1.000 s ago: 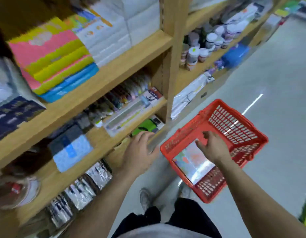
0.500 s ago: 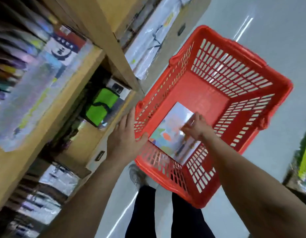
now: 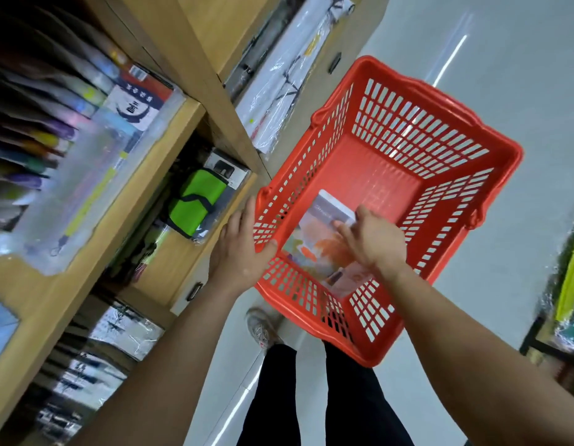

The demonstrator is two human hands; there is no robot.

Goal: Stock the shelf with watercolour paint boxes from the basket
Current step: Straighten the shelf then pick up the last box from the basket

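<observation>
A red plastic basket [image 3: 417, 130] stands on the floor beside the wooden shelf [image 3: 169, 146]. Inside it lies a flat watercolour paint box [image 3: 314, 249] with a pastel, orange-splashed cover. My right hand [image 3: 372, 239] is down in the basket with its fingers closed on the box's right edge. My left hand [image 3: 243, 249] rests on the basket's left rim, thumb inside against the wall, fingers spread on the outside.
The shelf on the left holds clear-wrapped brush and pen packs [image 3: 86, 175] and a green pouch [image 3: 195, 204] one level down. Wrapped paper rolls [image 3: 288, 75] lie further along. My legs and shoe [image 3: 263, 329] stand below the basket. Another display [image 3: 565, 284] is at the right edge.
The view has tilted down from the shelves onto the basket. My right hand has closed on the paint box and my left hand has moved onto the basket's rim.
</observation>
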